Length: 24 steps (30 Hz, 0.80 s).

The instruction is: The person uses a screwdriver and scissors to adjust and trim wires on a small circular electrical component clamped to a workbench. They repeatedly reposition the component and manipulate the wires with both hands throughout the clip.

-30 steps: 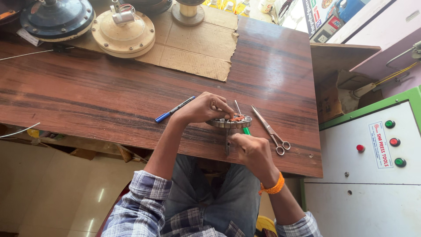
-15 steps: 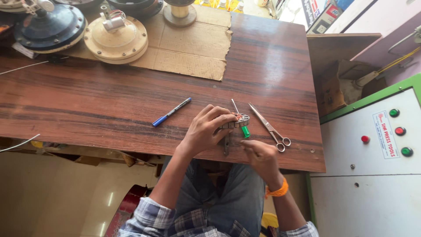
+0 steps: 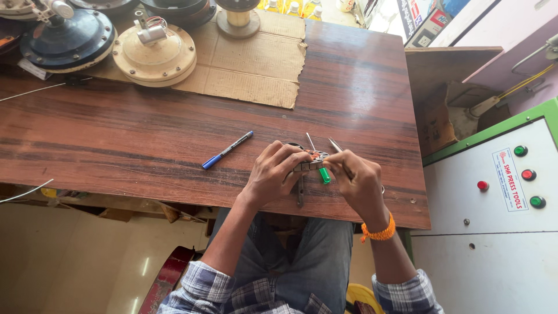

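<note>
Plaid sleeves, jeans, orange wristband (image 3: 379, 232)

**Wooden worktop and what lies on it**

A dark, streaked wooden worktop (image 3: 145, 134) fills the upper and middle frame. A torn sheet of cardboard (image 3: 256, 64) lies at top centre. On it, toward the upper left, sits a cream round motor housing (image 3: 154, 53); a dark blue one (image 3: 67, 38) stands at far upper left. A blue pen (image 3: 226, 150) lies slantwise at centre. A green-handled tool (image 3: 324, 173) rests lower centre.
</note>
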Tool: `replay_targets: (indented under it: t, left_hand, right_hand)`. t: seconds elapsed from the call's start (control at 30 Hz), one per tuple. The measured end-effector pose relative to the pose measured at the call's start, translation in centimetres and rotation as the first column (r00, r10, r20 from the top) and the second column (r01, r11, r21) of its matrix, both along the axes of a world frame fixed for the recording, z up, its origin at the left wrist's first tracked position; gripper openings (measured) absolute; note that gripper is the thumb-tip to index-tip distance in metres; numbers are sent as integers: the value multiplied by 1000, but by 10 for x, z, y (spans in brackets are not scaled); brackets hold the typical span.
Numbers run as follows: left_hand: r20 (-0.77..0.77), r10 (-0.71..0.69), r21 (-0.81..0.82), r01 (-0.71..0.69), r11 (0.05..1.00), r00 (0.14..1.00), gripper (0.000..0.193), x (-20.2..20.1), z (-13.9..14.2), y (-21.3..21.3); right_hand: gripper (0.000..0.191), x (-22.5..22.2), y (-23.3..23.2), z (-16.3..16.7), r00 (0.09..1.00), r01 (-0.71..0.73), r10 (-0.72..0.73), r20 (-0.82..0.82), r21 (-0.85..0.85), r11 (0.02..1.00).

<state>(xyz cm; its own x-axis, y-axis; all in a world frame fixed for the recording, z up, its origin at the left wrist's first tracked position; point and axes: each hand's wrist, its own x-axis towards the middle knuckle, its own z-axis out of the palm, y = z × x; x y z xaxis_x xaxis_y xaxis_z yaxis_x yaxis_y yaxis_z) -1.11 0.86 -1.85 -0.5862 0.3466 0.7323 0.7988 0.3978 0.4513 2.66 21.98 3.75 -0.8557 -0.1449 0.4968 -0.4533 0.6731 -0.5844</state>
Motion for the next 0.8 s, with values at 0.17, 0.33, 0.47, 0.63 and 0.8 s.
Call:
replay_targets:
  t: [0.17, 0.33, 0.47, 0.63, 0.8]
  left_hand:
    - [-19, 15, -10, -15, 1000, 1000, 37, 4, 3, -3]
    - [-10, 21, -7, -21, 1000, 1000, 39, 4, 0, -4]
    - [-2, 22, -7, -22, 1000, 1000, 40, 2, -2, -6]
    - [159, 0, 123, -20, 992, 987, 58, 8, 10, -2]
    - [677, -90, 243, -107, 964, 730, 62, -12, 29, 4]
  right_hand:
    - [4, -16, -8, 5, 989, -141, 140, -40, -2, 990]
    - [5, -20, -7, 10, 977, -208, 208, -43, 13, 978]
    - [4, -28, -8, 13, 995, -96, 97, -4, 73, 993]
    - [6, -58, -14, 12, 991, -124, 131, -40, 141, 982]
    - [11, -73, -18, 9, 979, -198, 202, -5, 152, 968]
